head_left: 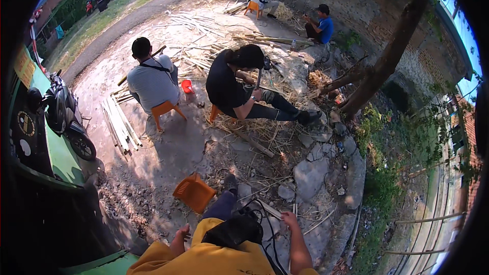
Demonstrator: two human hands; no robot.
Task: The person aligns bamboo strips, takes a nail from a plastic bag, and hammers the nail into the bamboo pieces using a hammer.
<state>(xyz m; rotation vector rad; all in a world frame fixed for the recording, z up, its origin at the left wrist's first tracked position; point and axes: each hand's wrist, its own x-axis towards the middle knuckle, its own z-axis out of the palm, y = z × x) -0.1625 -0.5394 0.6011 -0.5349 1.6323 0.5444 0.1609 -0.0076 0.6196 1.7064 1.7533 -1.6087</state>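
My left hand [182, 234] is held low beside my yellow shirt, its fingers partly showing and loosely apart, with nothing seen in them. To the right, my right hand [289, 218] has its fingers curled together at the near end of a pale split bamboo strip [269, 209]. Whether the fingers grip that strip or only overlap it in view cannot be made out. Between my hands a black pouch [234, 231] lies on my lap, with black cables [266, 224] looping beside it. An orange plastic stool [194, 193] is tipped over ahead of my left hand.
Ahead, a person in black [234, 79] and a person in grey [150, 81] sit on orange stools. Bamboo strips [119, 125] and straw-like shavings cover parts of the ground. Broken concrete slabs [311, 175] end at a drop on the right. A motorcycle [66, 112] stands left.
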